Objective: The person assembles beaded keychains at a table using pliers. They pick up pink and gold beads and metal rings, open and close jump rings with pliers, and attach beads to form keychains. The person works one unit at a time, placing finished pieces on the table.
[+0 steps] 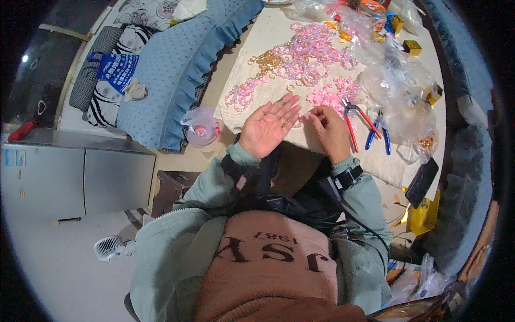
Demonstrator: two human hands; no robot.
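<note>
My left hand [268,127] is palm up over the near edge of the table, its fingers stretched out. A small gold ring shows at its fingers; whether it is worn or lies there I cannot tell. Close beside it, my right hand [328,131] is turned palm down with thumb and fingertips pinched together. A small pinkish bit shows at those fingertips, too small to name. Just beyond the right hand lies a pile of loose pink beads [342,92]. Farther off are a heap of pink beaded strands [316,53] and a cluster of gold rings [268,61].
Right of my right hand lie red-handled pliers [351,115] and blue-handled pliers [378,131]. Clear plastic bags [397,86] and small gold boxes [412,47] crowd the table's right side. A dark phone-like slab [422,182] sits at the right edge. A blue sofa [166,70] stands left.
</note>
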